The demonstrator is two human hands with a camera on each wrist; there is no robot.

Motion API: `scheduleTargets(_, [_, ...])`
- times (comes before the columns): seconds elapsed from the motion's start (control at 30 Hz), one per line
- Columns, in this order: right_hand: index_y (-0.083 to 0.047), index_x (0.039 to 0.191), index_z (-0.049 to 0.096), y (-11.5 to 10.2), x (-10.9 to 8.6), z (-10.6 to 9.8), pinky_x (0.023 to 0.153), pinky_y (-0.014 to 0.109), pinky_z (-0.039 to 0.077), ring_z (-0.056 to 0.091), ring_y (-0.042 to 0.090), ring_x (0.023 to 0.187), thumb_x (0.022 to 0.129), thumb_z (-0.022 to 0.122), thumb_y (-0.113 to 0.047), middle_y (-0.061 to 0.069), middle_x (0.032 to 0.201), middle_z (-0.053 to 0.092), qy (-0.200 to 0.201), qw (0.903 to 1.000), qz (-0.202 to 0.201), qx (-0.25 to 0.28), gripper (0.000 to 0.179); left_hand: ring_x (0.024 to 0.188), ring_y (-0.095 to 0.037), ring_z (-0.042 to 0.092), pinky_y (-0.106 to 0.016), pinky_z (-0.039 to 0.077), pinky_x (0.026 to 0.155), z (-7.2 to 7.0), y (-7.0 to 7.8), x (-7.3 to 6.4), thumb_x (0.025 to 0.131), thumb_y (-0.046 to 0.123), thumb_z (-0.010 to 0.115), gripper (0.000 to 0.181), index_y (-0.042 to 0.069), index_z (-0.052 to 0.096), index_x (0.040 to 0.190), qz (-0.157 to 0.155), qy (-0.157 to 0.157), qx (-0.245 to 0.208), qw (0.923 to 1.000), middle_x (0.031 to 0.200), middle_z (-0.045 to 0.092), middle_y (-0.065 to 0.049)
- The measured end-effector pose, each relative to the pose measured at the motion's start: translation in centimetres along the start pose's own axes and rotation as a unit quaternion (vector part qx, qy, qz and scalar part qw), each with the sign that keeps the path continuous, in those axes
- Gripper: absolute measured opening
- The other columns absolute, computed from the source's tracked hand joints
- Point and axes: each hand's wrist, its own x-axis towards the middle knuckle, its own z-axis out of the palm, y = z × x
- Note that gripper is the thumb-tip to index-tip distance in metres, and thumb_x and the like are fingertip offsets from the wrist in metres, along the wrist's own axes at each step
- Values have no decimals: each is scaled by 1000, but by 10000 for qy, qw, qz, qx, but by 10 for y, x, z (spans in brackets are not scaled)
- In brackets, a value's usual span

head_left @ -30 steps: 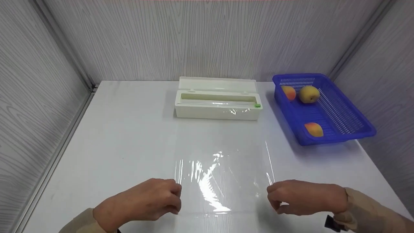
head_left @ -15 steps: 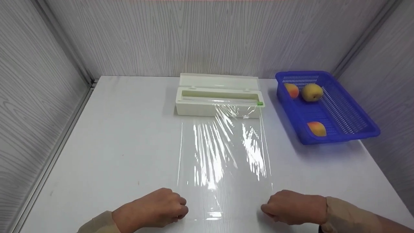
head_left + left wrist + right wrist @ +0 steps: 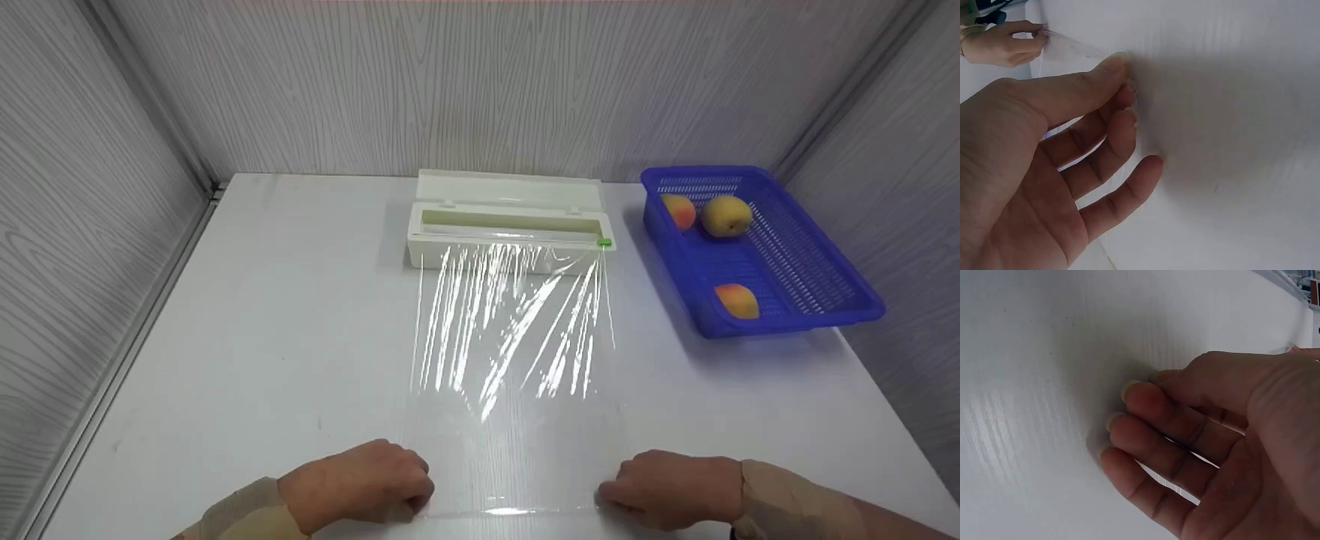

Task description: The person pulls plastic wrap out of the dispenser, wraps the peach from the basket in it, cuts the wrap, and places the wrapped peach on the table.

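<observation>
A clear sheet of plastic wrap stretches from the white wrap dispenser box toward the table's near side. My left hand pinches its near left corner between thumb and fingers, seen close up as the left hand in the left wrist view. At the near right corner my right hand pinches the film too; in the right wrist view the right hand has its thumb against the curled fingers, tips close to the table. The dispenser's lid stands raised, and a green slider sits at its right end.
A blue plastic basket stands at the back right, holding a yellow fruit and two red-yellow fruits, one near the front. Grey wood-patterned panels enclose the white table at the back and sides.
Both hands have come down and toward the near edge, slightly closer together, drawing the plastic wrap taut. Long shiny creases now run from the dispenser's front.
</observation>
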Motion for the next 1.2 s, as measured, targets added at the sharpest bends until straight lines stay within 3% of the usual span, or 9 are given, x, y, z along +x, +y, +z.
scheduleTargets(0.1, [-21,91,59,-2,1,-1,54,19,33,35,2,57,89,68,-6,-13,63,42,-216,9991,305,187,18,58,-1,37,-14,36,56,-1,-1,1,76,5,75,18,20,67,70,-205,-268,-386,9987,63,52,14])
scheduleTargets(0.23, [-23,93,59,-2,1,-2,55,20,35,38,3,57,90,68,-9,-12,64,45,-436,9967,582,351,16,58,-1,39,-15,37,57,-3,0,2,76,12,79,17,19,66,68,-365,-543,-572,9962,62,51,14])
scheduleTargets(0.53, [-24,92,63,-3,-2,1,54,19,35,39,2,56,93,64,-18,-13,63,45,-526,9936,648,767,6,57,0,39,-17,34,53,-4,3,1,73,14,83,23,20,62,64,-582,-761,-895,9914,61,45,15])
scheduleTargets(0.77, [-23,93,64,-4,-2,-3,55,19,35,38,2,57,94,63,-18,-12,63,44,-508,9947,597,664,5,58,-1,40,-17,34,54,-1,3,3,69,12,87,28,21,61,64,-722,-863,-894,9896,61,46,14])
scheduleTargets(0.9, [-21,84,60,-5,-4,-8,52,19,32,34,3,54,94,62,-18,-12,60,40,-307,9980,450,330,11,57,-1,38,-18,33,53,1,4,3,65,9,88,32,21,58,62,-687,-838,-738,9914,61,45,14])
scheduleTargets(1.0, [-19,76,54,-3,-7,-11,50,18,29,31,2,53,92,64,-16,-12,59,39,135,9998,145,-45,19,57,-1,38,-18,33,54,2,4,3,64,10,89,34,22,57,62,-667,-858,-624,9921,61,44,14])
scheduleTargets(1.2, [-17,75,53,-2,-11,-26,50,16,28,29,1,54,90,64,-12,-12,59,40,712,9968,-64,-370,19,58,-2,39,-18,35,56,4,5,7,66,13,89,33,23,57,63,-680,-917,-574,9918,61,46,14])
